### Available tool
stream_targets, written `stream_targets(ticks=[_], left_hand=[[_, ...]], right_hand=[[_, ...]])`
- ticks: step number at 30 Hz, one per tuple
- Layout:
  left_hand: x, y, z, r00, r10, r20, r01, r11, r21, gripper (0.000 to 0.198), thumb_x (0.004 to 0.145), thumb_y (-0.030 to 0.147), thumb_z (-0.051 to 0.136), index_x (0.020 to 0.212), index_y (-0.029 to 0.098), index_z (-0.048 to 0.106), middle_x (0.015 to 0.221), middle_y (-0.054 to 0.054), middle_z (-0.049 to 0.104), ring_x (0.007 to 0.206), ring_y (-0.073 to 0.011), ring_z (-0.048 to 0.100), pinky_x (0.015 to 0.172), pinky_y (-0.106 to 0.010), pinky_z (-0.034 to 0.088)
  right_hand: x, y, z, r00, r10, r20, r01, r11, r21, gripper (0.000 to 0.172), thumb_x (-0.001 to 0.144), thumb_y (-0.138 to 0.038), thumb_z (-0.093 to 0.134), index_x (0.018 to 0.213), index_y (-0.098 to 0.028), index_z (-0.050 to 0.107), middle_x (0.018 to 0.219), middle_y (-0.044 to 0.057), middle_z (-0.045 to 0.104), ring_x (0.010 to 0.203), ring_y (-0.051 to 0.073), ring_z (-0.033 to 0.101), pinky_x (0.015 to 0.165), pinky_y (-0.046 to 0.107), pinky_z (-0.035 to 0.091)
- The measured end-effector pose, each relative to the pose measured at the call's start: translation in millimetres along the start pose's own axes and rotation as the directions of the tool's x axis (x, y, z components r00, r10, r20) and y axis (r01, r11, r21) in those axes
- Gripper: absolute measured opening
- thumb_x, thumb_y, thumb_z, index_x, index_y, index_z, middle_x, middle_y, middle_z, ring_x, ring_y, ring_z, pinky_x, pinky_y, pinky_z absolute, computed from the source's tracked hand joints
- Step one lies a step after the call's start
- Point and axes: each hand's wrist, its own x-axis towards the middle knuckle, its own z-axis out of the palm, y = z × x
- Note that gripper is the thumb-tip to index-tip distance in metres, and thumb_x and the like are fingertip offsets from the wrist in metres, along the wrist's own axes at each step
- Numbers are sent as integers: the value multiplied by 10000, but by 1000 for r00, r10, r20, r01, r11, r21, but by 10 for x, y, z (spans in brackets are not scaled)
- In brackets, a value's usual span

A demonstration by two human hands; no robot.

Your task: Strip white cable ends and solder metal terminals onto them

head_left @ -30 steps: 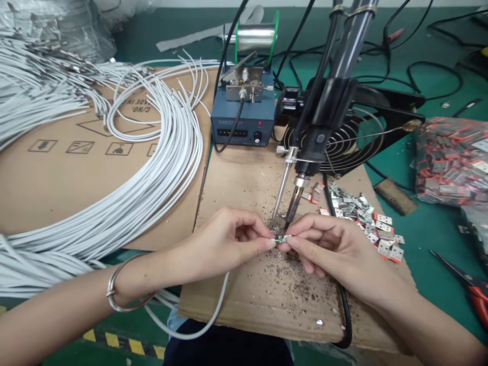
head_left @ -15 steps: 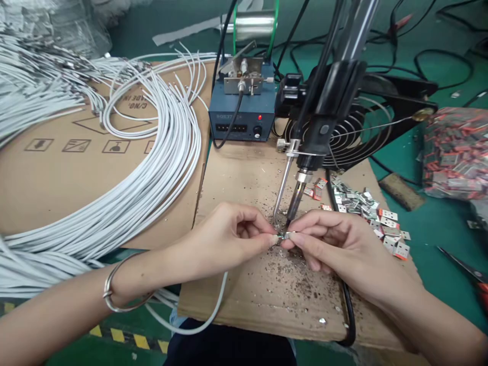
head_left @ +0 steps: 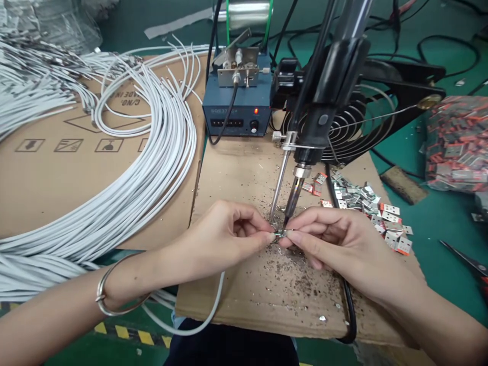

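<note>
My left hand pinches the end of a white cable, whose length hangs in a loop below the wrist. Facing it, my right hand is closed on a small metal USB connector, mostly covered by the fingertips. Cable end and connector meet under the tip of a soldering iron, clamped at a slant above. Beside the iron, a thin metal solder guide tube curves down to the same spot. Loose USB connectors lie in a pile right of my right hand.
A blue solder feeder with a solder spool stands behind. A black fan sits behind the iron. White cables are bundled at left. At right are a bag of connectors, a brown sponge and scissors.
The view has shifted slightly. Both hands keep their pinch, and the cable end and connector stay under the iron's tip.
</note>
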Motion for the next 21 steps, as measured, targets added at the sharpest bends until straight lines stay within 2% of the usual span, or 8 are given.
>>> stream_targets(ticks=[5,9,14,21], left_hand=[[-8,-12,3,1000,26,-1,-26,998,51,101,758,198,617,684,129,612,575,31,551,461,-53,435,417,-169,350],[-18,-11,-10,995,93,26,-96,989,111,95,773,196,610,713,124,624,621,7,580,549,-75,477,461,-170,373],[-44,-10,-27,983,178,51,-184,960,213,133,809,206,581,753,108,651,642,2,592,564,-72,487,478,-168,379],[-56,-14,-37,976,207,62,-216,924,316,163,827,229,565,792,110,671,687,-30,643,592,-93,529,514,-192,413]], right_hand=[[6,-6,0,1000,5,-15,-5,1000,-22,91,615,-190,761,656,-168,683,607,40,705,349,46,480,332,141,428],[7,8,-9,1000,-7,-6,6,999,-53,92,631,-212,754,658,-170,677,613,45,704,345,56,479,329,162,431],[-4,38,-25,999,-40,20,41,997,-71,83,675,-233,739,687,-176,680,633,38,701,360,53,485,343,158,428],[-4,48,-25,999,-48,25,49,997,-55,79,681,-230,739,693,-177,682,630,35,698,368,50,484,340,146,416]])
